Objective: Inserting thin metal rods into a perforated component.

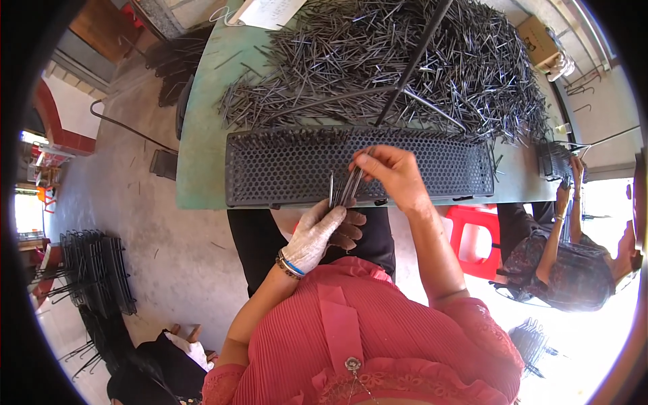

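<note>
In front of me at the table's near edge lies a long black rack (pixel 283 170) full of round holes. Short dark rods stand in its far rows. My left hand (pixel 316 236), in a pale glove, is closed around a bundle of thin dark metal rods (pixel 345 191) whose ends point up and away from me. My bare right hand (pixel 397 177) is above the rack, its fingertips pinched at the upper ends of rods by the bundle. Exactly which rods it grips is partly hidden. A big heap of loose rods (pixel 378 61) lies beyond the rack.
A metal handle (pixel 422 50) rises over the heap. The green table (pixel 202 155) carries paper (pixel 270 12) and a cardboard box (pixel 536 42). A co-worker (pixel 567 263) sits at right, near a red stool (pixel 474 239). Black hooked racks (pixel 98 270) stand on the left floor.
</note>
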Demonstrator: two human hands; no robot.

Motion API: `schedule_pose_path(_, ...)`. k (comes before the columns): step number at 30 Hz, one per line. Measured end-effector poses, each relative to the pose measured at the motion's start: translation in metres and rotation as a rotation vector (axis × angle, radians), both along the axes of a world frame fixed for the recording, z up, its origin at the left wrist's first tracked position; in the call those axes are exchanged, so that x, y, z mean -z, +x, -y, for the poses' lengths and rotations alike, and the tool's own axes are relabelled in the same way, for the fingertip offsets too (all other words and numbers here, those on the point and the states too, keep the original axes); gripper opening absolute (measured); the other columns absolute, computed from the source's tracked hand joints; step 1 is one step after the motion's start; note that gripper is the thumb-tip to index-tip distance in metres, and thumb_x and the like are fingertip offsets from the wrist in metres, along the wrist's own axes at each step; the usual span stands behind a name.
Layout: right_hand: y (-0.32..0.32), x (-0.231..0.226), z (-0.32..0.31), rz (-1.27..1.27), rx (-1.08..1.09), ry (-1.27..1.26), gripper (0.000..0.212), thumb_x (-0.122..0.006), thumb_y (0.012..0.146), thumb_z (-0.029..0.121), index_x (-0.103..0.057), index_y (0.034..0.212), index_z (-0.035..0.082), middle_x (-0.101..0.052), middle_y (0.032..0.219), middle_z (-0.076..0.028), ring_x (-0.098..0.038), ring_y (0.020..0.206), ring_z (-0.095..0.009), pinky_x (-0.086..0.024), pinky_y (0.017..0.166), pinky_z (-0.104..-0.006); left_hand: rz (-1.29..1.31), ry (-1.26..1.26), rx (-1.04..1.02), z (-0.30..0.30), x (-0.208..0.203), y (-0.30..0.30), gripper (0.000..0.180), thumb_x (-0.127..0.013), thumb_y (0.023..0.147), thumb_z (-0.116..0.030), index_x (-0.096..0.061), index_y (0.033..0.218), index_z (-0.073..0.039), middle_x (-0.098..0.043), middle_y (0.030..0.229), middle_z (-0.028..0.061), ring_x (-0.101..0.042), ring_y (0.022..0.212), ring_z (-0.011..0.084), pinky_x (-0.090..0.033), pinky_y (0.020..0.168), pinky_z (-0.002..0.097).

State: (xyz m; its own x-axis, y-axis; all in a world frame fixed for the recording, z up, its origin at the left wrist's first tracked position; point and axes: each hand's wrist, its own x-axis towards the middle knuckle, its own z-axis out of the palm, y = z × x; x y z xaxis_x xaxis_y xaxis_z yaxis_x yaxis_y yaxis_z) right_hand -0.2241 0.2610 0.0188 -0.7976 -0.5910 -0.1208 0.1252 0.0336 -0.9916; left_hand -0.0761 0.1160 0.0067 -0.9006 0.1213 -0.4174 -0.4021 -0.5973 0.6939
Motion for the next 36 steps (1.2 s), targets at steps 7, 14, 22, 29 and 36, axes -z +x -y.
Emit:
schedule_pose_path(7, -0.036, -0.013, 0.006, -0.347, 0.354, -0.153, 0.019, -0.064, 0.093, 0.01, -0.068, 0.103, -0.006, -0.071, 0.09, -0.004, -0.06, 0.078, -0.007, -0.048, 0.072, -0.02, 0.054, -0.033, 0.055, -0.003, -0.007, 0.001, 0.036, -0.05, 0.1, -0.026, -0.049, 0.125, 0.0, -0.066, 0.103, 0.0136, -0.066, 0.079, 0.0175, -0.056, 0.066, 0.0287)
schedule_pose_path(14, -0.046, 0.004, 0.014, -0.652, 0.298, 0.029, 0.017, -0.067, 0.09, 0.01, -0.069, 0.104, 0.001, -0.07, 0.09, -0.007, -0.063, 0.078, -0.011, -0.05, 0.071, -0.0254, 0.076, -0.054, 0.056, -0.004, -0.007, 0.004, 0.036, -0.049, 0.1, -0.024, -0.049, 0.125, 0.002, -0.066, 0.103, 0.0153, -0.066, 0.079, 0.0183, -0.056, 0.067, 0.0274)
schedule_pose_path(22, -0.043, 0.003, 0.017, -0.637, 0.25, 0.035, 0.017, -0.064, 0.092, 0.01, -0.068, 0.105, -0.001, -0.072, 0.097, -0.007, -0.065, 0.088, -0.012, -0.051, 0.08, -0.0252, 0.093, -0.052, 0.06, -0.004, -0.004, 0.004, 0.035, -0.049, 0.1, -0.024, -0.049, 0.125, 0.002, -0.066, 0.103, 0.0159, -0.067, 0.08, 0.019, -0.056, 0.066, 0.0276)
schedule_pose_path(29, -0.046, 0.006, 0.015, -0.701, 0.252, 0.074, 0.016, -0.064, 0.092, 0.011, -0.069, 0.103, 0.002, -0.072, 0.097, -0.007, -0.066, 0.088, -0.013, -0.051, 0.079, -0.0266, 0.087, -0.038, 0.068, -0.002, 0.003, 0.005, 0.035, -0.049, 0.1, -0.025, -0.049, 0.125, 0.0, -0.066, 0.104, 0.0137, -0.067, 0.081, 0.0183, -0.056, 0.068, 0.0285)
schedule_pose_path(36, -0.042, 0.013, 0.014, -0.616, 0.183, 0.058, 0.016, -0.064, 0.092, 0.012, -0.069, 0.103, 0.003, -0.071, 0.097, -0.007, -0.066, 0.086, -0.014, -0.051, 0.078, -0.0275, 0.097, -0.026, 0.085, -0.001, 0.003, 0.004, 0.034, -0.048, 0.1, -0.023, -0.05, 0.125, 0.0, -0.066, 0.105, 0.0146, -0.066, 0.082, 0.0187, -0.056, 0.067, 0.0291)
